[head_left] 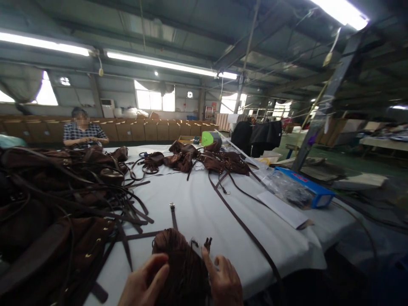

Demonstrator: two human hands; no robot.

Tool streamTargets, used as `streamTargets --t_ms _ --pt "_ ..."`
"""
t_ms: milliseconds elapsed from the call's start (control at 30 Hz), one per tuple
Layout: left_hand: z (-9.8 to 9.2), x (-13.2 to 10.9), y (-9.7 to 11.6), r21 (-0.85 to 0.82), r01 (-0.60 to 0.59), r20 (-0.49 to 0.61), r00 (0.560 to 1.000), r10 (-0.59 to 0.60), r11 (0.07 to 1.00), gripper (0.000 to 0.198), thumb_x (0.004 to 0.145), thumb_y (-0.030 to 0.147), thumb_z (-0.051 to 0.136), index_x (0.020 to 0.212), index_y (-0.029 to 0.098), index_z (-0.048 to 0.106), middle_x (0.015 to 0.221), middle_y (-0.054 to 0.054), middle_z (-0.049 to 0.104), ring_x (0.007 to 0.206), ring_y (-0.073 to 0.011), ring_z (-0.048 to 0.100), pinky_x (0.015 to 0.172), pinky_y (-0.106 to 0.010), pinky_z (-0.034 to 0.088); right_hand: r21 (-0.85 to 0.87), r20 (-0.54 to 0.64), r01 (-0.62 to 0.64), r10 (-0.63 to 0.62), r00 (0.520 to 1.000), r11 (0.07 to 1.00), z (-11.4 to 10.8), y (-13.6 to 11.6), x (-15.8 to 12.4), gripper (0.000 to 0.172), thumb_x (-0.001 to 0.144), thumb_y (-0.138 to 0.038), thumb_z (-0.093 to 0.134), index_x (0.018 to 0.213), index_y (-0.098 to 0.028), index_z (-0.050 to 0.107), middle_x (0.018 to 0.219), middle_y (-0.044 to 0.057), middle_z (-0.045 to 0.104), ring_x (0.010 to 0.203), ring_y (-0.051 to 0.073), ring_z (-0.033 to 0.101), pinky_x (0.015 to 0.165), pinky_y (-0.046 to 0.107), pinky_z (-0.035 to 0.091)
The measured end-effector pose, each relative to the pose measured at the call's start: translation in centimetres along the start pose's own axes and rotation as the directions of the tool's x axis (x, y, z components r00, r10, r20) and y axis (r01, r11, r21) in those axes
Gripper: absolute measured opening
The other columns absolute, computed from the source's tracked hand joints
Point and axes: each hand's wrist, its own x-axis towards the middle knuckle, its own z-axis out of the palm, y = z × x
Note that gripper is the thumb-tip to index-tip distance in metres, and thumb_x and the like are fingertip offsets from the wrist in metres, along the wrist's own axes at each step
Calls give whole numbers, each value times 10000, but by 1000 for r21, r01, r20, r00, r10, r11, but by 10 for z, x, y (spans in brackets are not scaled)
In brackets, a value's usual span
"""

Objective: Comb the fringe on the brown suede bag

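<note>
At the bottom edge, both of my hands grip a dark brown fringed suede bag [181, 263] lying on the white-covered table [204, 212]. My left hand [145, 282] curls its fingers over the bag's left side. My right hand [223, 280] holds the right side, its forefinger lying up along the fringe near a small metal clasp [208, 243]. A short strap with a buckle [173, 214] sticks out just above the bag. A long brown strap [242, 225] runs diagonally across the cloth to the right of my hands.
A big heap of brown bags and straps [63, 199] fills the left side. More bags [204, 159] lie at the far middle. A blue box [306, 187], a plastic bag and white paper [283, 210] sit at right. A person in a checked shirt [83, 134] sits far left.
</note>
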Motion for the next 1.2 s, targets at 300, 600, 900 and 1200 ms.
streamTargets --t_ms 300,600,900,1200 --pt "66 21 6 60 -127 169 979 115 990 543 797 294 565 1314 132 521 1072 -144 697 572 -178 611 577 -304 499 -3 26 -29 29 999 1000 -7 6 -12 566 909 -83 370 1409 -350 381 780 46 538 671 175 531 597 288 483" --pt "56 33 -21 -355 -92 35 993 111 930 465 808 529 592 559 169 436 518 58 383 497 -70 323 463 -201 261 63 43 69 -71 997 996 10 -6 -7 626 897 -83 384 1458 -336 276 750 31 518 625 175 523 566 296 484" --pt "50 44 -37 -512 28 96 995 25 858 340 828 494 589 810 158 537 668 42 526 412 -25 294 393 -185 190 -14 97 11 -9 995 1000 11 36 -47 758 817 41 322 1472 -329 232 728 24 509 615 174 529 560 289 496" --pt "93 41 -29 -292 -92 279 944 177 952 454 872 539 474 717 128 589 561 27 456 509 -94 385 481 -227 295 80 74 128 -134 988 989 7 20 -19 644 904 -52 363 1469 -335 240 747 29 526 626 161 528 570 277 474"
